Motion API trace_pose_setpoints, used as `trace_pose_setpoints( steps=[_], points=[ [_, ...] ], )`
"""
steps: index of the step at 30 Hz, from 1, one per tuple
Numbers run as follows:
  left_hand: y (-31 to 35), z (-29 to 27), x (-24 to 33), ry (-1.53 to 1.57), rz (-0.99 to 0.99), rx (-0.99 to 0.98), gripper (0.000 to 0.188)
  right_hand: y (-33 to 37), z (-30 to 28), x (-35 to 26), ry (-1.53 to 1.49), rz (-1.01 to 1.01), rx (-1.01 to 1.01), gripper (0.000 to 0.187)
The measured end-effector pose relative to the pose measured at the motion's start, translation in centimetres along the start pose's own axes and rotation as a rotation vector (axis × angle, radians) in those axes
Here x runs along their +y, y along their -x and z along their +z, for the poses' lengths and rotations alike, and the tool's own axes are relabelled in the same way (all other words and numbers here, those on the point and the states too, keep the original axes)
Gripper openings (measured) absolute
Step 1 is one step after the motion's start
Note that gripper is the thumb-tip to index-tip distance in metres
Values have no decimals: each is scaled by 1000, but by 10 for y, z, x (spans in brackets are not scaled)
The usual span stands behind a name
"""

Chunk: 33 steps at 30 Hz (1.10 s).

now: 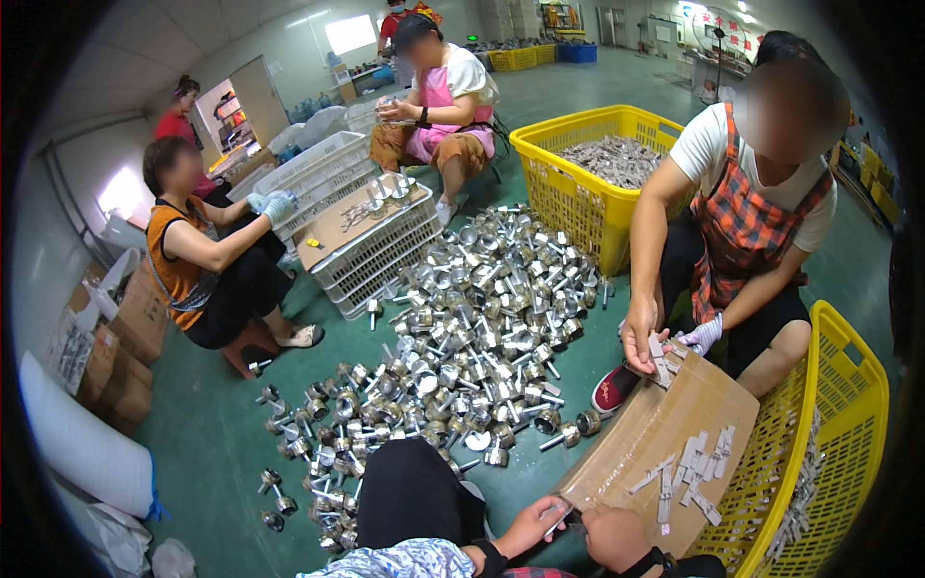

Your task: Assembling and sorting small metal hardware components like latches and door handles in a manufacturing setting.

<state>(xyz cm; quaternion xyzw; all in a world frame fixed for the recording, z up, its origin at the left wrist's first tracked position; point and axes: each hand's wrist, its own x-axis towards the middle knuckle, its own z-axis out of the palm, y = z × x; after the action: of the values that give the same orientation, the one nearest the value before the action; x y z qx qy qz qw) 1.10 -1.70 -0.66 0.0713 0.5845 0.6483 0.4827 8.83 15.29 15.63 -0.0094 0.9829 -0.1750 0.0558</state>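
Low in the picture, my left hand (pixel 528 530) pinches a small silvery flat piece (pixel 555 526) between thumb and fingers. Beside it, my right hand (pixel 617 538) is curled closed, its knuckles up; what it may hold is hidden. A small dark bit shows between the two hands, too little to name. Both are at the near edge of a cardboard box (pixel 617 438), on which flat, pale metal strips (pixel 696 470) lie scattered. Left of my knee and beyond it spreads a big heap of silvery round metal parts with stems (pixel 472 328) on the green floor.
Across the box, a co-worker in a checked apron (pixel 756 226) handles strips. Yellow baskets (pixel 617 231) (pixel 853 385) hold more strips. White crates (pixel 385 246) topped with cardboard stand beyond the heap. Two other people sit near them. A white roll (pixel 82 433) leans at the left.
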Motion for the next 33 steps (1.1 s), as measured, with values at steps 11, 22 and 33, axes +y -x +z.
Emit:
trace_pose_setpoints(
  steps=[11,22,33],
  points=[
    [10,4,15,-49,26,4,32,0,2,3,16,1,4,9],
    [9,1,4,-27,33,1,34,1,4,1,33,-10,-1,9],
    [-3,0,5,-16,21,-16,27,6,13,7,27,14,52,9]
  ],
)
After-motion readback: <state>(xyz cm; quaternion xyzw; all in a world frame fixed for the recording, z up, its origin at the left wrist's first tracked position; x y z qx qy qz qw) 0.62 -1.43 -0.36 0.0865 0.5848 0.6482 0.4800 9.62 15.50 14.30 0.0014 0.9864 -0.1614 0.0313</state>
